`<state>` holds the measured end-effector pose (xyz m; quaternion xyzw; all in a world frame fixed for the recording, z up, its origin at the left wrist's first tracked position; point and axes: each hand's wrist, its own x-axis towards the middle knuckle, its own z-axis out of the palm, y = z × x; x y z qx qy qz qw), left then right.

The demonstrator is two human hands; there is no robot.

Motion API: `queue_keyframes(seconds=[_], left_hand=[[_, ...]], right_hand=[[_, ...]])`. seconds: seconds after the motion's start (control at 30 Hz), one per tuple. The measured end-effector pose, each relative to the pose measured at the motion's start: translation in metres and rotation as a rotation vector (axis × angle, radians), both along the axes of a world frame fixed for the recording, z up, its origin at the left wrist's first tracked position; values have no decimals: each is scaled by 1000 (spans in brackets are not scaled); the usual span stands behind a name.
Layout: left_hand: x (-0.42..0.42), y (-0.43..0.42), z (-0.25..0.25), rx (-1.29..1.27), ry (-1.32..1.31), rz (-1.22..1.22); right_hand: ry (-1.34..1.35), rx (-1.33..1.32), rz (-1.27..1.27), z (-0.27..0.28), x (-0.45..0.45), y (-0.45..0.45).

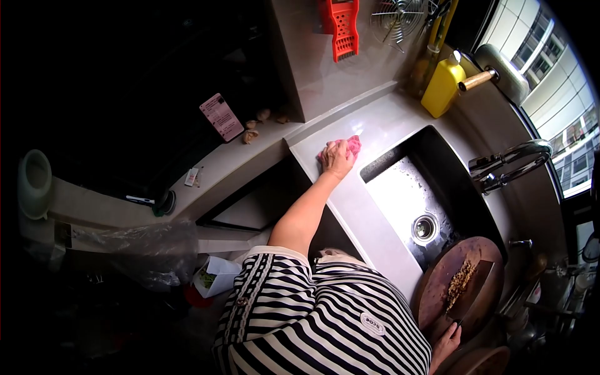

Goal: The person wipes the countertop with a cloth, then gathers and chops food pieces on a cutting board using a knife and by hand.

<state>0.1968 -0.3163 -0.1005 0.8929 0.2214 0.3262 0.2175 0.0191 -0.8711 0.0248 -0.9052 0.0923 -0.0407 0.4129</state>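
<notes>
My left hand [338,159] is closed on a crumpled pink cloth [354,146], pressed to the pale countertop [390,234] left of the sink. Low on the right, my right hand [445,344] is at the near edge of a round wooden cutting board [431,297], its fingers closed at the handle of a kitchen knife [473,291]. The blade lies flat on the board beside a heap of chopped brown bits [460,284]. Part of the right hand's grip is hidden.
A dark sink [400,181] with a chrome faucet [509,164] lies between cloth and board. Behind it stands a yellow bottle [444,86]. A red grater [344,31] hangs on the wall. Garlic bulbs [250,135] and a pink card [221,117] lie on the left ledge.
</notes>
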Motion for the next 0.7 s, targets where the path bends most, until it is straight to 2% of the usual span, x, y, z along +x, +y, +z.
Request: queue_keyframes(seconds=[0.07, 0.17, 0.2, 0.3, 0.57, 0.7], left_hand=[[0, 0, 1, 6, 11, -2], [-2, 0, 3, 39, 17, -9], [-3, -1, 5, 50, 12, -6], [-3, -3, 9, 88, 20, -7], [-1, -1, 5, 122, 26, -13], [-4, -5, 7, 133, 1, -9]], right_hand=[[-51, -29, -14, -7, 0, 5], [38, -2, 2, 5, 2, 3], [31, -68, -26, 12, 1, 8], [-83, -53, -70, 9, -2, 10], [72, 21, -33, 1, -1, -1], [-36, 4, -37, 3, 0, 4]])
